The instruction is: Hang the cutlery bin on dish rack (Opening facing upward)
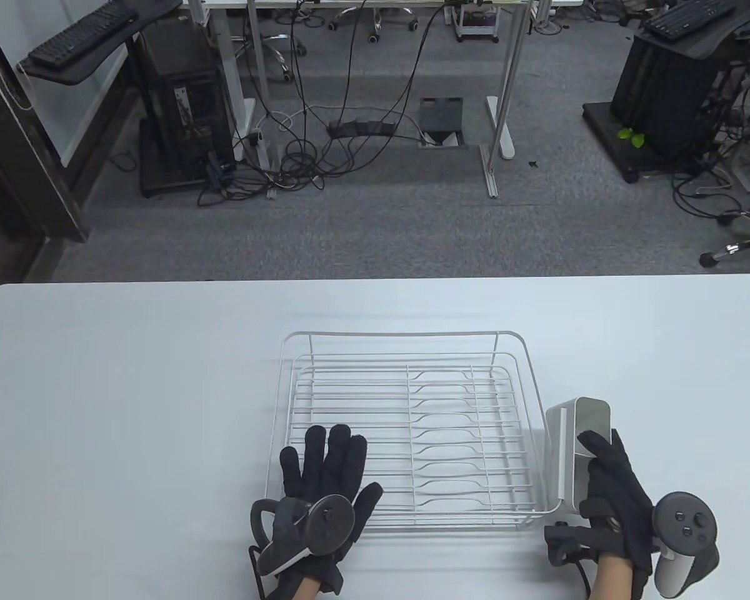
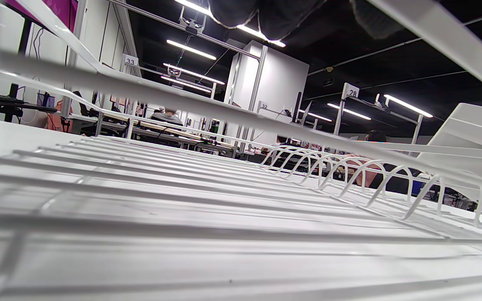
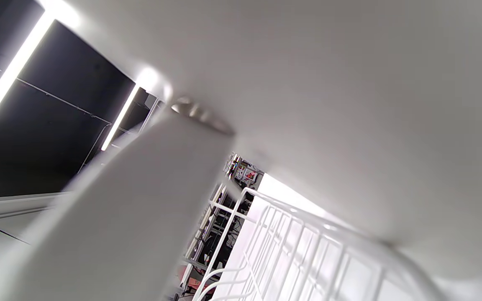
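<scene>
The white wire dish rack [image 1: 406, 337] stands on the middle of the white table [image 1: 131, 387]. The white cutlery bin [image 1: 578, 437] stands upright against the rack's right rim near its front corner, opening upward. My right hand [image 1: 606, 475] grips the bin from the near side, with fingers over its top edge. My left hand [image 1: 325, 462] rests flat and spread on the rack's front left corner. In the left wrist view the rack wires [image 2: 207, 167] fill the frame. In the right wrist view the bin wall [image 3: 349, 83] is very close above the rack [image 3: 299, 242].
The table's far edge lies beyond the rack, with office floor, cables and desks behind it. Bare tabletop shows left and right of the rack.
</scene>
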`<action>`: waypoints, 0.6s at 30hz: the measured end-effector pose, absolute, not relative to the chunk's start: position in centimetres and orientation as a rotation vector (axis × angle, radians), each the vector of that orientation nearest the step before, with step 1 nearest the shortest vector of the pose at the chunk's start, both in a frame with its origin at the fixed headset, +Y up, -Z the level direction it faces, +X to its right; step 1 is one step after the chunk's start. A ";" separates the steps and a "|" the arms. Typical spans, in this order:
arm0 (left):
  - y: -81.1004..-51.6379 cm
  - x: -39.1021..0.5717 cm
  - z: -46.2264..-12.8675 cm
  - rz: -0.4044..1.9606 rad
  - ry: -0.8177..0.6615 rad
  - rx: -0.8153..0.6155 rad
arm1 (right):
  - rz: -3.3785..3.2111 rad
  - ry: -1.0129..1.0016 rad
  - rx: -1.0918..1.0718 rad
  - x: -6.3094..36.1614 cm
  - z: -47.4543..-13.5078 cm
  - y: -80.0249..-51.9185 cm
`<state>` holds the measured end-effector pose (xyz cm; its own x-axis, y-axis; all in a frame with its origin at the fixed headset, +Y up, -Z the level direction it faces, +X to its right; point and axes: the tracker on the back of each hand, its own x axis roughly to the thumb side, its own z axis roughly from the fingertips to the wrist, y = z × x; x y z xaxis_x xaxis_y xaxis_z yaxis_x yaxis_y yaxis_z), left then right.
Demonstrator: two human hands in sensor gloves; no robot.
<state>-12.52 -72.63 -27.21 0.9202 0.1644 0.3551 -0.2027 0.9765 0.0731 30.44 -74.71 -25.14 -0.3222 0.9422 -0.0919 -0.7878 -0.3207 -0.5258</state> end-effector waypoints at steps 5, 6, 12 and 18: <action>-72.6 -12.5 -27.2 0.189 -0.355 0.109 | 1.871 -0.454 -0.459 30.4 -25.2 -74.7; -72.6 -12.5 -27.2 0.189 -0.355 0.109 | 1.869 -0.452 -0.458 30.4 -25.3 -74.7; -72.6 -12.5 -27.2 0.189 -0.355 0.109 | 1.876 -0.458 -0.460 30.4 -25.3 -74.7; -72.6 -12.5 -27.2 0.189 -0.355 0.109 | 1.874 -0.474 -0.450 30.3 -25.3 -74.8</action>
